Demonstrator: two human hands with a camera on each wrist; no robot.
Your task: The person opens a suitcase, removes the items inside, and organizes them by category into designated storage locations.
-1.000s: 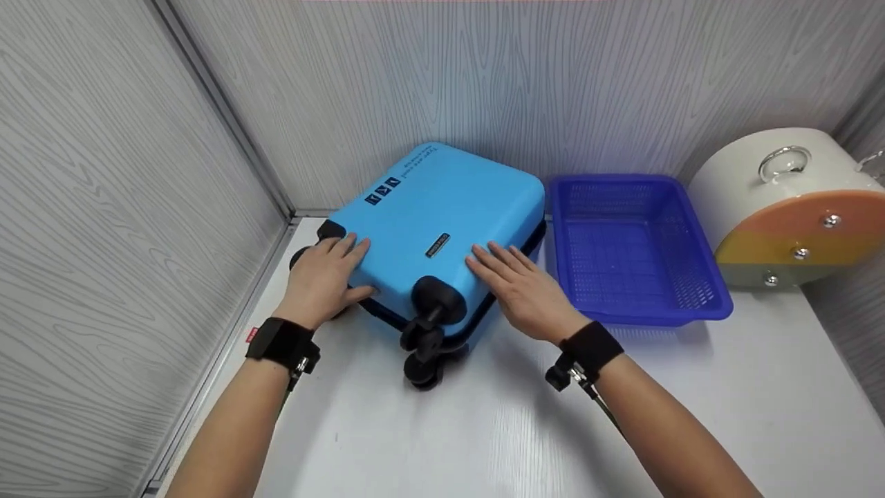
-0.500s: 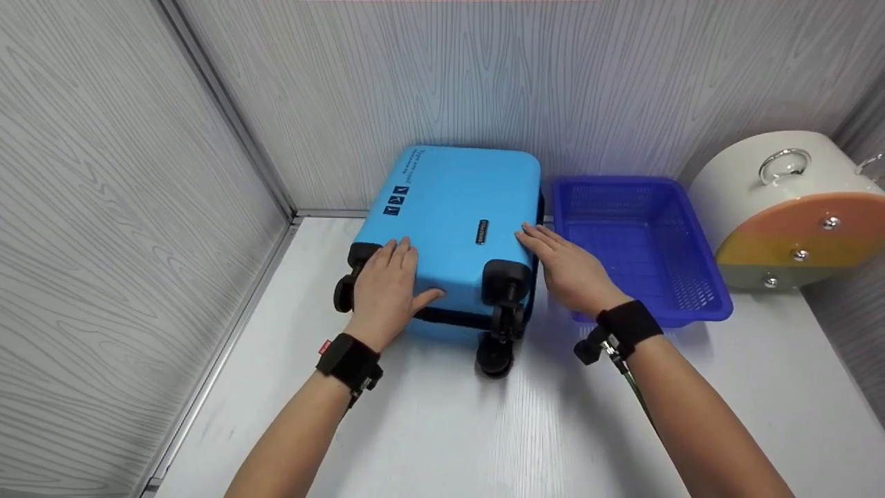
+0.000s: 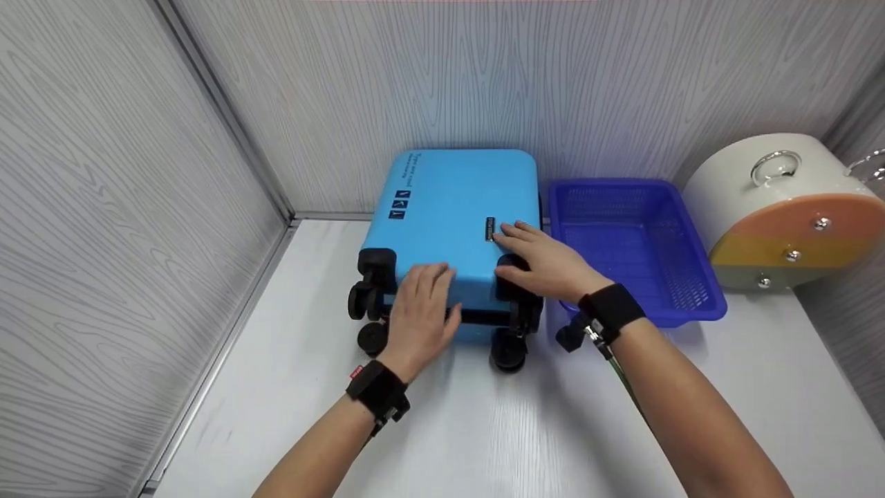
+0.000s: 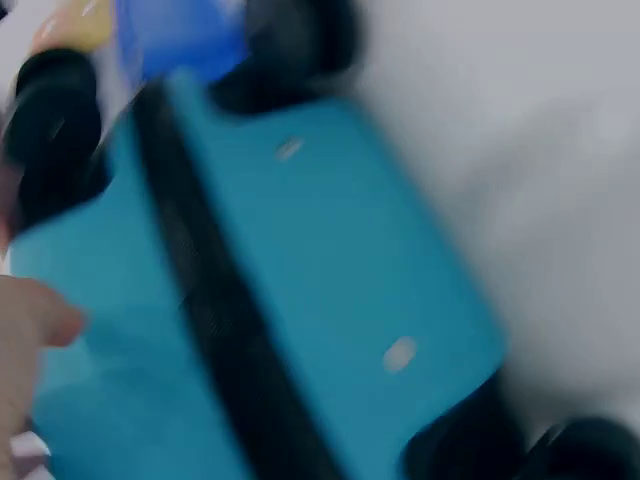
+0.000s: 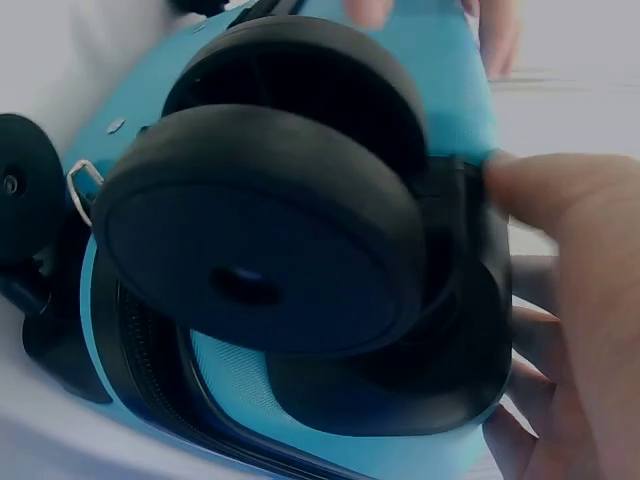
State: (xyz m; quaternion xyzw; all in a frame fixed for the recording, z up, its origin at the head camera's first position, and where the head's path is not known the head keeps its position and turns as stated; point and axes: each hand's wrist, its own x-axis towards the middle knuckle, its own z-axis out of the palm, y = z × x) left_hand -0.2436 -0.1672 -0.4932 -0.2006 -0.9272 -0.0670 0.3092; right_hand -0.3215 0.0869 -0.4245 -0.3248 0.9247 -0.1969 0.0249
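A light blue suitcase (image 3: 449, 194) lies flat against the back panel, its wheeled end facing me. My left hand (image 3: 420, 318) is at the near edge, fingers extended over the wheeled end, thumb apart. My right hand (image 3: 543, 263) rests across the near right corner, partly covering a black caster mount, fingers spread beside a small dark label (image 3: 489, 229). From the left wrist, the suitcase's wheeled end (image 4: 330, 250) shows blurred with a black strip across it. A large black wheel (image 5: 250, 230) fills the right wrist view, the right thumb (image 5: 540, 190) touching the corner behind it.
A blue plastic basket (image 3: 715, 294) stands just right of the suitcase, close to my right wrist. Further right sits a white rounded box (image 3: 747, 173) with orange, yellow and green drawers. Panels rise behind and on the left of the white table (image 3: 276, 394).
The suitcase has turned from a slant to square with the back panel. My left hand has moved right and nearer; the right hand shifted right, then back left onto the corner.
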